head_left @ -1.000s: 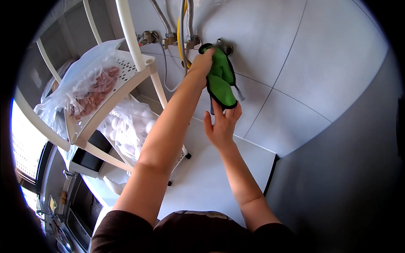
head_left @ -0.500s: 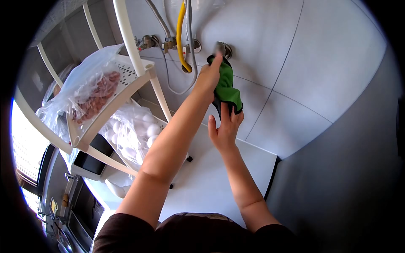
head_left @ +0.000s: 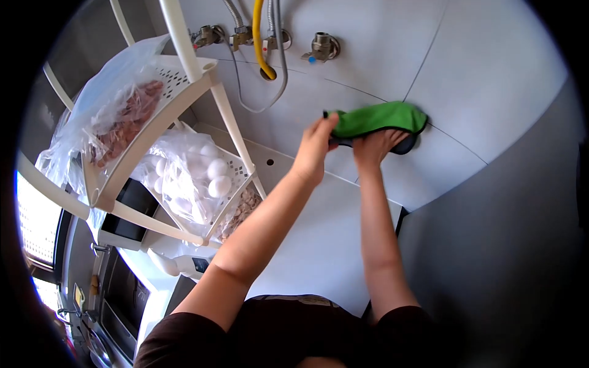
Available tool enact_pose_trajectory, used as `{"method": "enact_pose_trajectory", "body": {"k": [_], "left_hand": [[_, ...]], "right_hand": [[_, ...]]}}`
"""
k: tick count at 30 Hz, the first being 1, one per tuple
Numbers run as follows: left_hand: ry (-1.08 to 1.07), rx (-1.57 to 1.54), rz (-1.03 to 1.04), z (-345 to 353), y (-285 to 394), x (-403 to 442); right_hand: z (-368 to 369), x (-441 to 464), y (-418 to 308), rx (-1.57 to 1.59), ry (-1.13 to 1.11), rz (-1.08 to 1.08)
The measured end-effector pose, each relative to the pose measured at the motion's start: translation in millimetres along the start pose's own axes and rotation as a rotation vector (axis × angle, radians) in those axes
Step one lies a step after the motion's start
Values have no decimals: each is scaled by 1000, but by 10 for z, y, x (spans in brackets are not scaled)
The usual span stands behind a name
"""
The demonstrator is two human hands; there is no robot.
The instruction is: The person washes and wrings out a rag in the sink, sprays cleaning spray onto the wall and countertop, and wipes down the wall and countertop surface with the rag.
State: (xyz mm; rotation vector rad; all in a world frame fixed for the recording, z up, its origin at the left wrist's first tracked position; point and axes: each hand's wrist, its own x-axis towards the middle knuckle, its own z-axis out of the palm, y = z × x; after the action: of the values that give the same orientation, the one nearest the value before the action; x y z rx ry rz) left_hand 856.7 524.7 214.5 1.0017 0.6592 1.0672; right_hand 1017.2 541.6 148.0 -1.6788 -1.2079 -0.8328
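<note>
A green cleaning cloth (head_left: 383, 118) with black edging and a dark underside is stretched sideways in front of the tiled wall. At its left end, my left hand (head_left: 316, 147) pinches the cloth between thumb and fingers. My right hand (head_left: 373, 149) holds it nearer the right end, the fingers lying against the dark side and partly covered by the green fold. Above the cloth, a metal angle valve (head_left: 321, 47) with a blue mark sticks out of the wall, apart from both hands.
To the left stands a white rack (head_left: 211, 73) carrying a bag of reddish-brown items (head_left: 129, 119) and a bag of eggs (head_left: 193, 175). A yellow hose (head_left: 258, 37) and grey hoses hang by more valves. A dark grey panel (head_left: 491, 257) borders the right side.
The cloth has come away from the blue-marked valve and moved right and down, turning from hanging upright to lying sideways. Both hands moved with it, and the view shifted slightly.
</note>
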Motion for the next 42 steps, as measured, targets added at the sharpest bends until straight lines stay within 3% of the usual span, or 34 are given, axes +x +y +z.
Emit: {"method": "enact_pose_trajectory", "body": {"k": [2,4,6,8,9,10,14,19,24,28,30,31,32,33,35,36,41,42], "left_hand": [[19,83,-2,-133,-247,-85],[91,222,-113,-372,-548,-124],[89,369,-99,-704,-1036,-73],[80,518,-101,-991,-1378,-163],[16,834,-68,-1122,-1486,-233],[-49,1149,-30,-1216,-1519,-295],[-192,1323,-196,-1459,-1653,-504],[-418,1693,-199,-1478,-1845,-523],[-544,1716,-239,-1278,-1871,-455],[-591,1804,-301,-1182,-1912,-420],[-656,1831,-316,-1214,-2023,-420],[-684,1889,-374,-1207,-2008,-446],[-704,1950,-437,-1186,-2017,-471],[-728,1947,-434,-1159,-2046,-485],[-664,1952,-441,-1162,-2055,-479],[-666,1951,-452,-1195,-2085,-480],[-644,1912,-384,-1273,-2127,-490],[-643,1913,-388,-1281,-2130,-497]], "right_hand": [[111,183,179,-55,42,-79],[102,410,-16,-140,-136,31],[415,488,-132,-381,-154,-194],[587,457,-397,-548,-446,-476],[780,416,-393,-282,-167,-663],[787,432,-524,-326,-198,-664],[829,564,-856,-140,-156,-698],[909,707,-1121,-264,-279,-909],[935,540,-1007,-388,-156,-1014],[715,468,-495,-425,-131,-951],[379,582,-192,-395,-145,-680],[189,716,14,-363,1,-635],[-11,795,209,-397,8,-532],[-125,917,425,-403,216,-532],[-432,1056,766,-511,356,-393],[-641,1054,825,-523,249,-250],[-500,754,1856,-728,449,-85],[-487,619,1878,-516,487,-17]]}}
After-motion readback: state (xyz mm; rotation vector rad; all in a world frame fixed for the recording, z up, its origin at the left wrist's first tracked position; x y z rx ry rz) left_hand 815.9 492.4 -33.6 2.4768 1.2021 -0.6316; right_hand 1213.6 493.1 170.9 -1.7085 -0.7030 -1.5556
